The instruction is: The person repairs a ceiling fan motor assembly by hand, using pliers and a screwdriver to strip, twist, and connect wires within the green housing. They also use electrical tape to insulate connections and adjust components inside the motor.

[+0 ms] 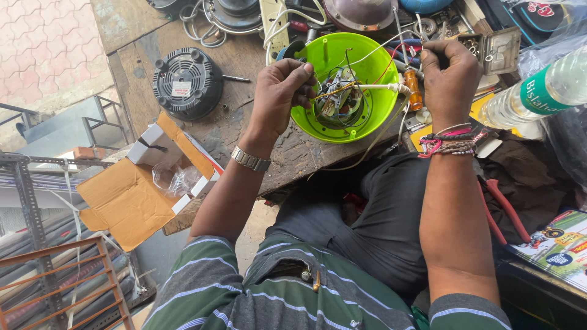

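Two hands work over a green plastic housing (pixel 342 119) lying open side up at the worktop's (pixel 244 122) near edge, wires and a small motor inside it. Left hand (pixel 278 91) has its fingers pinched on a thin wire at the housing's rim; right hand (pixel 449 79) is closed around wires beside an orange-handled screwdriver (pixel 413 88). Farther left lies a round black motor base (pixel 186 82).

Green-grey striped shirt, dark trousers, metal watch (pixel 251 160) on left wrist, bead bracelets (pixel 454 142) on right.
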